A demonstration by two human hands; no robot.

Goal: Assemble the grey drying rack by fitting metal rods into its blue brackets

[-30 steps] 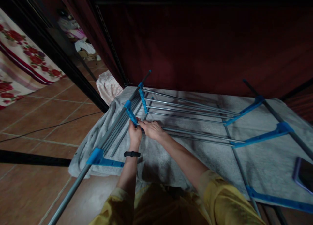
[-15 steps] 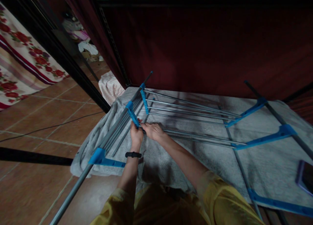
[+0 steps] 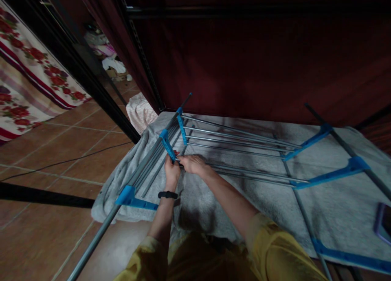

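Observation:
My left hand (image 3: 172, 174), with a dark band at the wrist, is closed around the lower end of a blue plastic bracket (image 3: 166, 143). That bracket sits on a long grey pole (image 3: 94, 237) of a metal rack. Beside it, my right hand (image 3: 193, 164) grips the end of a thin metal rod (image 3: 244, 173) against the bracket's tip; the fingers hide the exact joint. Farther back, several rods span from another blue bracket (image 3: 182, 128) to a blue bracket on the right (image 3: 311, 141). A nearer blue bracket (image 3: 136, 200) has no rod in its arm.
Under the rack lies a grey blanket (image 3: 241, 207), with several loose rods (image 3: 152, 179) at its left. A phone (image 3: 384, 222) rests at the right edge. A black metal post (image 3: 100, 91) rises at left, a dark red curtain (image 3: 244, 65) behind. A cable (image 3: 70, 161) crosses the tiled floor.
The view has shifted slightly, so most things appear a little lower and farther right. Both hands keep their hold at the same bracket end.

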